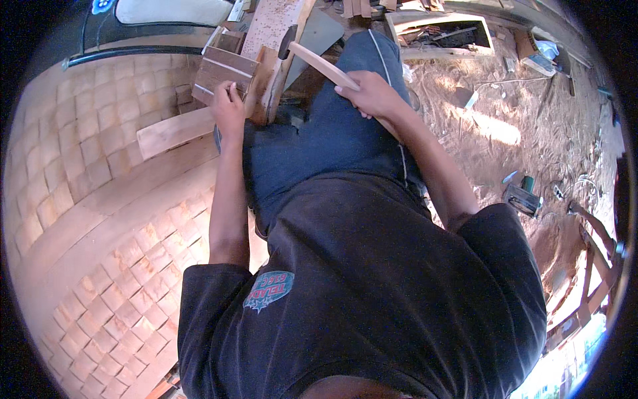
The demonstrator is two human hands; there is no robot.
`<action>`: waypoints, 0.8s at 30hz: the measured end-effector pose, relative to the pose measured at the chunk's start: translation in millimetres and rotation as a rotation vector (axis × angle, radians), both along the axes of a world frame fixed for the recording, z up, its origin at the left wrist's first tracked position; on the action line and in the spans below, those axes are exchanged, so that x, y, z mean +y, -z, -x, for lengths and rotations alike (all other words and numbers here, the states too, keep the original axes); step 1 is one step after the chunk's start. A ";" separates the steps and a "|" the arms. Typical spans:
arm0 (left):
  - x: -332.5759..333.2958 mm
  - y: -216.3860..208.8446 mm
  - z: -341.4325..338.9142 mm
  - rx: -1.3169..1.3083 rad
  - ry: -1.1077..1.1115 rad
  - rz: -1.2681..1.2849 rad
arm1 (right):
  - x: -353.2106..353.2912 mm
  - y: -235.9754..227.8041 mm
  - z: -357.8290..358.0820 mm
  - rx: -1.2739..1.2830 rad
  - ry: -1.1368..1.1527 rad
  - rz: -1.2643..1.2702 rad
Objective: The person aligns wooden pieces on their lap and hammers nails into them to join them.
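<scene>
A hammer with a pale wooden handle and a dark head is in my right hand, fingers wrapped round the handle's lower part above my thigh. Its head is raised beside a brown upright plank. My left hand is at the near edge of a brown wooden piece with pale stripes. The fingertips of that hand are drawn together; whatever they pinch is too small to make out. A light wooden board extends leftward from near my left wrist.
A long speckled board lies ahead, with a grey sheet to its right. Woven panels cover the left side. At the far right, a wooden box holds dark scraps. A small dark device lies on the dirt floor.
</scene>
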State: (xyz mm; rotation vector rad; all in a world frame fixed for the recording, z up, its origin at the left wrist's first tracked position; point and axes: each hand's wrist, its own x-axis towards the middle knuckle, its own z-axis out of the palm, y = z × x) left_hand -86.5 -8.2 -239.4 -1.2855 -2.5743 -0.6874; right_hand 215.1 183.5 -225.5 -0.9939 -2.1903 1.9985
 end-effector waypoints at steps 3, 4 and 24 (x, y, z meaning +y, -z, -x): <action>-6.8 1.3 1.5 0.015 -0.008 -0.032 | -0.7 -8.0 1.1 -0.014 0.007 0.015; -8.9 1.5 2.0 -0.034 -0.038 -0.077 | -0.9 -7.2 2.0 -0.007 0.005 0.028; -34.7 3.3 -0.1 -1.380 -0.390 -1.230 | -0.2 11.4 7.5 -0.104 -0.038 0.075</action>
